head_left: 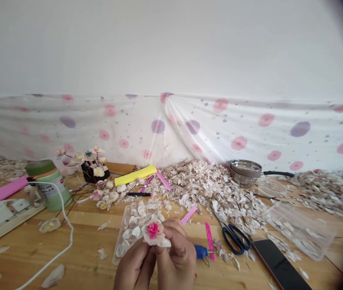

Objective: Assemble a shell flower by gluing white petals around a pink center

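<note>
My left hand [133, 264] and my right hand [177, 255] meet at the bottom centre, both pinched on a small handmade flower [154, 232] with pale shell-like petals and a bright pink centre. The flower is held upright above a clear tray [123, 229] of loose pale petals. A blue glue tool [202, 252] lies just right of my right hand on the wooden floor.
Blue-handled scissors [234, 237], a dark phone [278, 264], pink strips [209, 239] and a clear plastic box [301, 229] lie to the right. A big heap of petal scraps [216, 187] and metal bowls [245, 169] sit behind. Left: green jar [50, 183], white cable [65, 225], power strip [2, 223], finished flowers [94, 163].
</note>
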The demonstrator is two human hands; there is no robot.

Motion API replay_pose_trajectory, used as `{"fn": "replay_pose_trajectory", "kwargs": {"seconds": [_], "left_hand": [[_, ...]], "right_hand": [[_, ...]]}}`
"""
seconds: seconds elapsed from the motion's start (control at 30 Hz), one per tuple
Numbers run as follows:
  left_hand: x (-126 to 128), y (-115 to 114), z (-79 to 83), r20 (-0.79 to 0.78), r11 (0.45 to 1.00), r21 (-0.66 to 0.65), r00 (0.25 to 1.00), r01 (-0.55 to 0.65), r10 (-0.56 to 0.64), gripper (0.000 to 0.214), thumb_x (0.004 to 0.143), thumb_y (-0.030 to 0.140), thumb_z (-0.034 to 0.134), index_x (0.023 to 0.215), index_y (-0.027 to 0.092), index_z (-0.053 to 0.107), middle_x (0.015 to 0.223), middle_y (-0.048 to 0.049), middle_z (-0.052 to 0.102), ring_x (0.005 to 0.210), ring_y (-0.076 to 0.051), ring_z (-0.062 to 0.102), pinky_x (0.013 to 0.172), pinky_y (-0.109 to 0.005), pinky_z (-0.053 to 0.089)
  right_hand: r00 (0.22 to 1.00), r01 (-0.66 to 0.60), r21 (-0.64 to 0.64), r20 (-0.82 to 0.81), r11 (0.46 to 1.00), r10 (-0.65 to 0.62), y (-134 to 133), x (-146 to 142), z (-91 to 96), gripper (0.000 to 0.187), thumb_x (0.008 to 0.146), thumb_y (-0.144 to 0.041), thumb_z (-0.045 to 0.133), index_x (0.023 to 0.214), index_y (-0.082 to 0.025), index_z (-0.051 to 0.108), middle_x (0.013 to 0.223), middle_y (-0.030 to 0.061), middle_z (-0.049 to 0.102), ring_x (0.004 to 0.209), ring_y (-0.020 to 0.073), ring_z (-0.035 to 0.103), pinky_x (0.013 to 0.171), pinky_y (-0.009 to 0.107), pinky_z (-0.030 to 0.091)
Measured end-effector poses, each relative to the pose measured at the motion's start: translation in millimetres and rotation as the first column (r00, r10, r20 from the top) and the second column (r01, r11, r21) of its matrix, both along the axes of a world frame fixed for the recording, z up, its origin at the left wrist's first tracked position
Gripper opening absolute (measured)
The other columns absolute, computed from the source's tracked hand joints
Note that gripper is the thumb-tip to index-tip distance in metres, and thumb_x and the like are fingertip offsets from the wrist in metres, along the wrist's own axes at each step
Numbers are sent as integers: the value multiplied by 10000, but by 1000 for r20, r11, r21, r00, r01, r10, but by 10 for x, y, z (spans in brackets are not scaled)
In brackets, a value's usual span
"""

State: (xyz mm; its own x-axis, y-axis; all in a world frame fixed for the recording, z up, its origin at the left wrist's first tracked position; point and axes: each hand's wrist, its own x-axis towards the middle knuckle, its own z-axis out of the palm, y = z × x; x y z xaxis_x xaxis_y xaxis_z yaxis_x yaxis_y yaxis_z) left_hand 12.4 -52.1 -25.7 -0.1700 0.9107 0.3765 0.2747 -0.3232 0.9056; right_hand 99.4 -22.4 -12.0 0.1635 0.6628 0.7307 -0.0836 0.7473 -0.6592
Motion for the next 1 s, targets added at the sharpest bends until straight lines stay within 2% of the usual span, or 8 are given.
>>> {"fn": "replay_pose_trajectory", "kwargs": {"seconds": [0.13,0.27,0.4,0.5,0.63,0.7,0.83,1.0], "left_hand": [[-57,28,-13,-12,1000,0,1000,-9,9,315,869,458,524,877,221,732,894,-86,733,854,-253,659,744,-291,544],[-45,27,-25,-41,1000,-6,999,-5,4,291,858,442,551,857,215,733,840,-76,728,769,-227,650,683,-262,535],[-14,11,-58,76,998,-20,996,-51,53,304,861,447,548,796,215,734,749,-52,702,664,-189,607,661,-248,518],[-26,14,-90,168,998,-53,985,-17,26,261,817,440,617,774,211,734,722,-49,694,655,-197,605,641,-254,519],[-44,31,-80,262,994,-102,965,31,-3,276,797,464,634,822,210,737,778,-57,713,719,-218,626,746,-301,532],[-41,34,-62,247,991,-133,969,32,2,320,808,492,608,847,201,735,754,-54,702,687,-208,613,705,-287,531],[-47,35,-65,180,989,-148,983,5,22,384,832,525,553,818,184,730,568,-7,589,535,-158,516,532,-224,476],[-117,29,-123,116,995,-95,992,-37,48,340,819,483,589,841,179,740,607,-17,605,560,-163,529,557,-223,474]], "right_hand": [[999,-10,5,51,1000,9,23,11,-18,181,855,-150,567,874,-262,708,720,-3,623,695,165,567,626,266,453],[1000,19,-49,20,999,-18,11,-20,-42,168,868,-177,555,851,-265,698,730,-8,616,720,167,566,647,267,436],[997,67,-74,36,995,-65,-16,-61,-94,131,870,-196,544,878,-258,659,783,-4,609,767,176,554,693,289,410],[988,120,-95,106,988,-110,-52,-89,-115,64,833,-177,580,826,-232,613,787,-4,583,759,175,525,691,292,387],[979,167,-147,140,975,-147,-96,-103,-63,72,816,-217,611,755,-213,571,751,-10,544,731,169,498,666,280,371],[981,162,-176,134,971,-139,-95,-96,-13,109,822,-219,605,721,-211,567,716,-17,536,706,160,498,646,268,373],[985,146,-208,126,967,-122,-54,-89,55,190,819,-199,606,641,-207,540,646,-35,527,638,136,492,593,236,378],[975,172,-153,164,973,-147,-33,-144,12,217,838,-175,574,627,-207,535,627,-41,518,622,123,478,585,218,382]]}}
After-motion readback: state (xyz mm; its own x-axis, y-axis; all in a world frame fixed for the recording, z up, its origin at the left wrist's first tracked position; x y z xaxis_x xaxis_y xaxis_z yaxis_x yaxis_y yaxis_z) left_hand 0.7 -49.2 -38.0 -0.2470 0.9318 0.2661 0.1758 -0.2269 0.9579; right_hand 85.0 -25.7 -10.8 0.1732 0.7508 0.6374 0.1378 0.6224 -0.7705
